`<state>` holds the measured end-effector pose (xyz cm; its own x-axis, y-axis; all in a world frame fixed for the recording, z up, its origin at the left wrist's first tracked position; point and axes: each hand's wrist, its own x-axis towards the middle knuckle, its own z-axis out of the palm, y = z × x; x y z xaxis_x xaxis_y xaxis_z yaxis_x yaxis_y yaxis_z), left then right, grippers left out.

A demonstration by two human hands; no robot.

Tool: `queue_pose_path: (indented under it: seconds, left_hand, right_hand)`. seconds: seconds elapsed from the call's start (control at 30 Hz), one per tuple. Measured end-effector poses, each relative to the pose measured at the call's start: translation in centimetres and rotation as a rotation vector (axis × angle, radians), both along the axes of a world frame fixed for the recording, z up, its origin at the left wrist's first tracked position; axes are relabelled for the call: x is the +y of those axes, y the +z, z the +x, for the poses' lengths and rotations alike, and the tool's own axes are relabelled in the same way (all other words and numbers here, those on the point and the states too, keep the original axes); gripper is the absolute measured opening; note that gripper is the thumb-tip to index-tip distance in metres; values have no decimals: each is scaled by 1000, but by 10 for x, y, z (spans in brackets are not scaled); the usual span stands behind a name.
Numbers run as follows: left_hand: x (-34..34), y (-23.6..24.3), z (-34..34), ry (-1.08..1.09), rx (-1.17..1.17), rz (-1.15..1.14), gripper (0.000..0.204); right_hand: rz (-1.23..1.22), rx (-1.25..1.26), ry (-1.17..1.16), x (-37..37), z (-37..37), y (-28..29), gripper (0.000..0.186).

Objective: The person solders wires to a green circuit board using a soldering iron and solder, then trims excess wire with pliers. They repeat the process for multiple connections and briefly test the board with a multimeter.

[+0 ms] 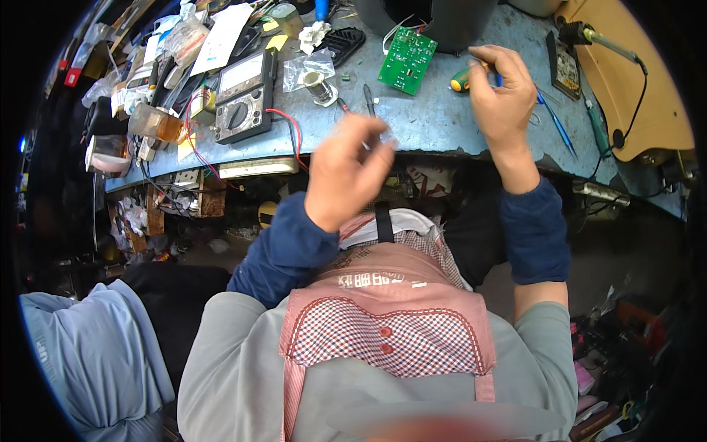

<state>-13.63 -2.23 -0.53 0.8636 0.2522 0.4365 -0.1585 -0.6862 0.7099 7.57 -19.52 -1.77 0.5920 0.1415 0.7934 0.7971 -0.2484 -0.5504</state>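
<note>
My left hand [349, 171] is raised over the front edge of the bench, its curled fingers smeared by motion, so what they hold, if anything, does not show. Beyond it lie a dark pointed probe [369, 100] and a spool of solder wire [319, 88]. Over the right part of the bench, my right hand [504, 96] closes its thumb and fingers round a screwdriver [461, 79] with a yellow-and-green handle; its blade is hidden. Left of that hand, a green circuit board [407, 60] with wires at its top edge leans near a black bin [449, 18].
An analog multimeter [242, 103] with red leads stands left on the blue bench [442, 125]. Clutter and jars [156, 123] fill the far left. Blue tweezers [557, 125] and a tan board [641, 88] lie right. Another person's blue-clothed arm [96, 353] is at the lower left.
</note>
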Motion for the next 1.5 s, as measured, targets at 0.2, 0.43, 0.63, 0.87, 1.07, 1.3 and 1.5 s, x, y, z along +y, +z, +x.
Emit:
queue_pose_path:
  seconds: [0.2,0.43,0.63,0.87,1.07,1.3,1.5]
  left_hand:
    - [36,0,102,102,-7,-137,55]
    - [65,4,149,-265,334,-876,34]
    - [65,1,153,-270,368,-866,39]
    - [69,-1,154,-303,375,-829,40]
    - [68,-1,153,-290,361,-834,40]
    - [66,3,150,-275,342,-895,46]
    - [61,1,151,-203,162,-842,42]
  right_hand:
    - [-198,328,67,40,-3,10,58]
    - [-84,340,154,51,-17,4,47]
    - [-79,394,148,44,-21,5,46]
    - [-114,370,151,45,-23,7,42]
    - [-129,329,167,44,-22,3,42]
    - [-144,297,153,44,-22,5,39]
    - [-145,278,150,44,-22,3,35]
